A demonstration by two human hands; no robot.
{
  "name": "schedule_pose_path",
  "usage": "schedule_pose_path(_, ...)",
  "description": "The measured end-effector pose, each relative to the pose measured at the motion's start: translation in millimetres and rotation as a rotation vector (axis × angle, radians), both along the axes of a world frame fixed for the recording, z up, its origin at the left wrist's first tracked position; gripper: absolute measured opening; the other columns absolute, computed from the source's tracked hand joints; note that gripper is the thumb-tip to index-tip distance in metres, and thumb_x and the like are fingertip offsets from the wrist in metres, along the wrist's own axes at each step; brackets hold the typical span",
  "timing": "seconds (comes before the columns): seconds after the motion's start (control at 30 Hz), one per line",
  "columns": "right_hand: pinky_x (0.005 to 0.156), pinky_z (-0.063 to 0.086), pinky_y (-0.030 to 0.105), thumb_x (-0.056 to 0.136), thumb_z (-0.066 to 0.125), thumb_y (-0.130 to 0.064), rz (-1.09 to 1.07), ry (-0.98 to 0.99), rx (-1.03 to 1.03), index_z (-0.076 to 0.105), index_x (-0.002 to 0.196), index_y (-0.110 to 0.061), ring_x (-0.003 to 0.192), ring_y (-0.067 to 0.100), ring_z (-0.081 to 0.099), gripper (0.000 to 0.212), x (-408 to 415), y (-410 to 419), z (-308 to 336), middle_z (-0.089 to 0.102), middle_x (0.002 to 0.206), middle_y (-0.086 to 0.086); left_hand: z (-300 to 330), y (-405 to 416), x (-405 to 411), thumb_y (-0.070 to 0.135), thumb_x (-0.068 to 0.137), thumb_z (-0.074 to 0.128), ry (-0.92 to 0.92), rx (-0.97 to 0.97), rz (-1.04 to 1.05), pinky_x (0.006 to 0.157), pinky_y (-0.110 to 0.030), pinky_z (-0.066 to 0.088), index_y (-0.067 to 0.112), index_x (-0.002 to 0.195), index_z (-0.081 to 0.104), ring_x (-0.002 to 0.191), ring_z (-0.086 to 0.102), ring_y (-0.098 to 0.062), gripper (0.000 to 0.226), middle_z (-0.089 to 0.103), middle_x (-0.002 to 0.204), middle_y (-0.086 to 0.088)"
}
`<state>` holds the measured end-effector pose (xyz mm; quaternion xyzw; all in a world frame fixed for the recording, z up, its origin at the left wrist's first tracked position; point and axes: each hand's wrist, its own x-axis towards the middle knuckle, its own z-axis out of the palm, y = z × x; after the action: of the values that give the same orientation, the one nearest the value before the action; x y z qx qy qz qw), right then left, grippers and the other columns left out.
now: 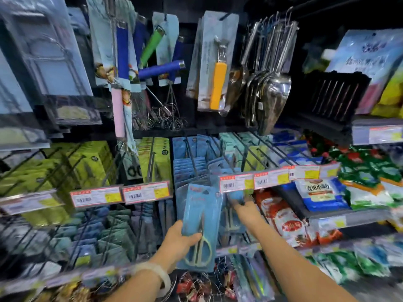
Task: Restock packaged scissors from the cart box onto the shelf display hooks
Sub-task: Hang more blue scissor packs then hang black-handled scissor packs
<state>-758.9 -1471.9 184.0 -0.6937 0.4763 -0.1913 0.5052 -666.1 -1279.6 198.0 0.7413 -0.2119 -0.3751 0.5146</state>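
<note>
My left hand [177,241] grips a blue carded pack of scissors [200,216] by its lower part, holding it upright in front of the middle shelf. The pale scissor handles show near the pack's bottom. My right hand [244,207] reaches further in, just under the price-tag rail [253,180], and holds the top of another blue pack [236,196] hanging there. More blue scissor packs [189,168] hang in a row on the black display hooks [193,158] behind the rail. The cart box is out of view.
Green-yellow packs [91,164] hang to the left, whisks and peelers [165,105] above, steel ladles [268,88] at the upper right. Food pouches [322,195] fill the right-hand shelves. Price rails [122,195] jut forward in front of each hook row.
</note>
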Motion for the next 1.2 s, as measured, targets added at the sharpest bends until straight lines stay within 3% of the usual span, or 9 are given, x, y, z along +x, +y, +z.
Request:
schedule_pose_path(0.1, 0.096, 0.047, 0.042, 0.093, 0.055, -0.03, -0.026, -0.024, -0.017, 0.047, 0.117, -0.008, 0.098, 0.025, 0.057, 0.034, -5.3, 3.0, 7.6, 0.062, 0.098, 0.009, 1.2, -5.2, -2.1, 0.007, 0.087, 0.066, 0.0, 0.006, 0.018, 0.089, -0.033, 0.05, 0.01, 0.114, 0.053, 0.097, 0.064, -0.02, 0.03, 0.066, 0.113, -0.005)
schedule_pose_path(0.2, 0.094, 0.051, 0.035, 0.088, 0.058, -0.043, 0.182, -0.141, 0.224, 0.054, 0.115, -0.013, 0.103, 0.018, 0.063, 0.04, -20.5, 23.3, 12.9, 0.065, 0.112, 0.002, 1.2, -15.6, -10.7, 0.009, 0.09, 0.062, -0.021, 0.014, 0.015, 0.088, -0.031, 0.048, 0.012, 0.11, 0.051, 0.095, 0.06, -0.018, 0.022, 0.063, 0.107, -0.003)
schedule_pose_path(0.37, 0.069, 0.057, 0.028, 0.088, 0.061, -0.004, 0.248, -0.178, 0.204, 0.056, 0.09, -0.014, 0.074, 0.014, 0.068, 0.011, -39.5, 34.9, 1.2, 0.069, 0.089, 0.008, -5.8, -33.1, -32.0, 0.013, 0.096, 0.05, -0.077, 0.041, -0.029, 0.097, -0.037, 0.047, 0.017, 0.104, 0.052, 0.103, 0.059, -0.021, 0.009, 0.062, 0.111, -0.004)
schedule_pose_path(0.43, 0.06, 0.053, 0.018, 0.09, 0.057, -0.001, 0.231, -0.219, 0.128, 0.056, 0.092, -0.016, 0.07, 0.008, 0.066, 0.015, -44.5, 33.2, 6.3, 0.067, 0.087, 0.004, -6.9, -39.5, -37.3, 0.014, 0.095, 0.053, -0.077, 0.001, -0.018, 0.098, -0.044, 0.048, 0.02, 0.099, 0.056, 0.103, 0.062, -0.023, 0.008, 0.065, 0.111, -0.006)
schedule_pose_path(0.63, 0.07, 0.056, 0.022, 0.093, 0.052, -0.004, 0.131, -0.36, 0.047, 0.055, 0.111, -0.014, 0.084, 0.02, 0.065, 0.021, -42.9, 19.1, 27.1, 0.067, 0.099, 0.009, 11.7, -64.0, -38.5, 0.012, 0.09, 0.061, -0.089, -0.104, 0.034, 0.085, -0.039, 0.054, 0.025, 0.081, 0.059, 0.083, 0.064, -0.019, 0.016, 0.068, 0.088, -0.001)
schedule_pose_path(0.77, 0.069, 0.055, 0.031, 0.094, 0.052, -0.008, 0.1, -0.296, 0.05, 0.052, 0.123, -0.007, 0.085, 0.028, 0.064, 0.029, -37.4, 12.4, 21.0, 0.064, 0.111, 0.025, 10.5, -70.0, -33.0, 0.011, 0.088, 0.065, -0.069, -0.084, 0.051, 0.079, -0.035, 0.055, 0.014, 0.09, 0.061, 0.079, 0.064, -0.017, 0.005, 0.067, 0.084, 0.0)
schedule_pose_path(0.9, 0.088, 0.052, 0.055, 0.093, 0.053, -0.008, 0.102, -0.226, 0.038, 0.056, 0.116, -0.011, 0.093, 0.041, 0.064, 0.023, -33.0, 13.5, 10.3, 0.066, 0.107, 0.025, -0.5, -69.8, -31.4, 0.011, 0.088, 0.065, -0.035, -0.04, 0.055, 0.081, -0.038, 0.056, 0.001, 0.104, 0.066, 0.083, 0.067, -0.022, 0.019, 0.07, 0.089, -0.005)
schedule_pose_path(1.07, 0.073, 0.045, 0.024, 0.094, 0.052, -0.011, 0.105, -0.129, -0.074, 0.051, 0.125, 0.001, 0.08, 0.018, 0.057, 0.033, -17.7, -1.6, 8.8, 0.061, 0.101, 0.013, 6.0, -80.8, -22.6, 0.018, 0.091, 0.06, -0.183, 0.039, 0.031, 0.079, -0.026, 0.045, 0.002, 0.122, 0.056, 0.092, 0.059, -0.019, 0.035, 0.065, 0.108, -0.01)
schedule_pose_path(1.2, 0.084, 0.047, 0.035, 0.094, 0.053, -0.025, 0.082, 0.055, -0.121, 0.044, 0.125, -0.004, 0.098, 0.032, 0.059, 0.039, -5.1, -15.7, 3.0, 0.06, 0.11, 0.016, 5.9, -85.1, -12.5, 0.028, 0.093, 0.057, -0.257, 0.142, 0.005, 0.101, -0.028, 0.038, 0.007, 0.146, 0.029, 0.129, 0.048, -0.025, 0.063, 0.048, 0.14, -0.011)
